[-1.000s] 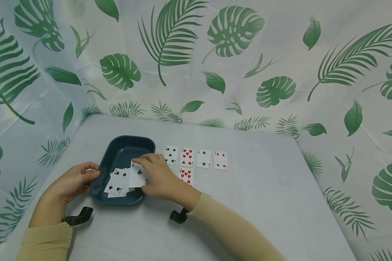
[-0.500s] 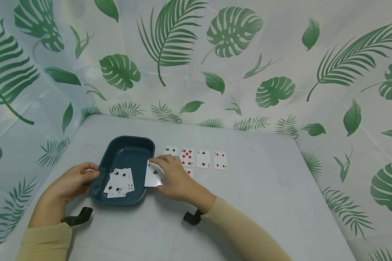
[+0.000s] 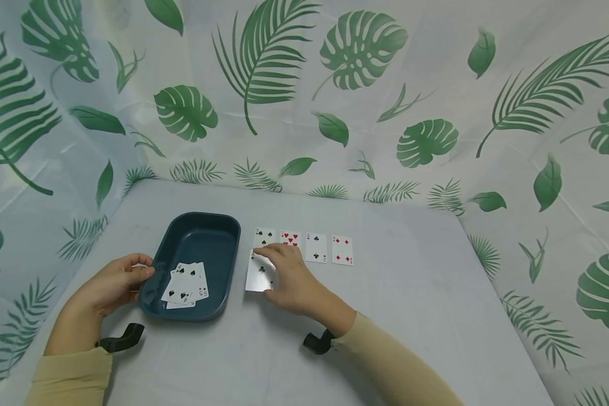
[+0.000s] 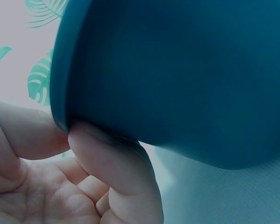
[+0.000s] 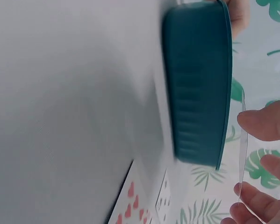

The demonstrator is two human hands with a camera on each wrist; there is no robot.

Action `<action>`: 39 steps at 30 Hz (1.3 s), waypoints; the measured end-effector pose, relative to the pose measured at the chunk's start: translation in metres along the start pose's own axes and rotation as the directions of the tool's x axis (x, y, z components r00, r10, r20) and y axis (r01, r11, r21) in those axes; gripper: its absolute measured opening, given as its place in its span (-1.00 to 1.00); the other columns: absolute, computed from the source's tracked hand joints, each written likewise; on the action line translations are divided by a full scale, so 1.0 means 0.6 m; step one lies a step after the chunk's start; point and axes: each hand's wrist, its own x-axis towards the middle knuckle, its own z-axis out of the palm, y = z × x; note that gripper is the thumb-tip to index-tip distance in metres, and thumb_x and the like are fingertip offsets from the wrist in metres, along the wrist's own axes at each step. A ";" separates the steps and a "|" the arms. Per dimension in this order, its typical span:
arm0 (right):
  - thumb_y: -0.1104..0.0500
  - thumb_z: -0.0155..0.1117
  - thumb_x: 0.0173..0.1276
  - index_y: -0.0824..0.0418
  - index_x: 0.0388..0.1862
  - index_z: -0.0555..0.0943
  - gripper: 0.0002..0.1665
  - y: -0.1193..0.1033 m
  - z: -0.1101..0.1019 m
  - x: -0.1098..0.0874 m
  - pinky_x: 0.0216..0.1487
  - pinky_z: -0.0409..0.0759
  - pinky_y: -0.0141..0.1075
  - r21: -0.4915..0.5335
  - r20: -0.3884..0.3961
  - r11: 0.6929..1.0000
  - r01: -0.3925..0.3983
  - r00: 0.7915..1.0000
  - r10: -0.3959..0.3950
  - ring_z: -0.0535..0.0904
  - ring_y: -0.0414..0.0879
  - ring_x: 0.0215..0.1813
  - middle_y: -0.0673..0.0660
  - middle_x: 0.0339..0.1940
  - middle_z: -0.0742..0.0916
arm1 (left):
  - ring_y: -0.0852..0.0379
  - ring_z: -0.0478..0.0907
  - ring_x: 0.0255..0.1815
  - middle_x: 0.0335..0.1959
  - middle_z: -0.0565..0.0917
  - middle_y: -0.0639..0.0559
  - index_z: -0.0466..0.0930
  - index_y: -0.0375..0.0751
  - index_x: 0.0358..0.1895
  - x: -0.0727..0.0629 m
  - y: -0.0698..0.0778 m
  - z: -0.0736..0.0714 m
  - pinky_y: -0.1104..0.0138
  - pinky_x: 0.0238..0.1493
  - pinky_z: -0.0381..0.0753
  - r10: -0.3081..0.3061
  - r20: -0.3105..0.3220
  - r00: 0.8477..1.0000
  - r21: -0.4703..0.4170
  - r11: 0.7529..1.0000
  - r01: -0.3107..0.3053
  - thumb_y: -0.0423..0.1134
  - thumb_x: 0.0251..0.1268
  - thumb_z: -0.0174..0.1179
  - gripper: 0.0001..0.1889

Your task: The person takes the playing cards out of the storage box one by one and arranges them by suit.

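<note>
My left hand (image 3: 117,281) pinches the left rim of a dark blue tray (image 3: 208,245) between thumb and finger. In the left wrist view, the thumb and a finger meet at the tray's edge. Several playing cards (image 3: 188,282) lie overlapping in the tray's near half, a four of spades on top. To the right of the tray, my right hand (image 3: 296,285) holds a clubs playing card (image 3: 259,275) by its edges. The right wrist view shows this card (image 5: 243,154) edge-on between thumb and fingertips, raised above the table.
Beyond the right hand is a row of face-up cards: a spades card (image 3: 264,234), a hearts card (image 3: 290,237), a two of clubs (image 3: 316,248) and a four of diamonds (image 3: 342,251). A hearts card (image 5: 130,205) shows low in the right wrist view. Leaf-patterned cloth (image 3: 355,129) hangs behind the table.
My right hand has carried the clubs card rightward from over the tray to beside it. It now covers the hearts card in the nearer row. The left hand and tray stay put.
</note>
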 end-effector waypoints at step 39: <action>0.36 0.59 0.14 0.02 0.62 0.42 0.05 0.120 -0.051 -0.090 0.47 0.56 0.09 -0.043 -0.032 0.962 -0.269 0.963 0.267 0.39 0.19 0.56 0.22 0.54 0.46 | 0.23 0.63 -0.34 -0.31 0.71 0.21 0.32 -0.29 0.15 -0.001 0.003 0.005 0.28 -0.33 0.64 -0.004 -0.017 1.000 0.010 1.000 0.004 -0.23 0.72 0.06 -0.78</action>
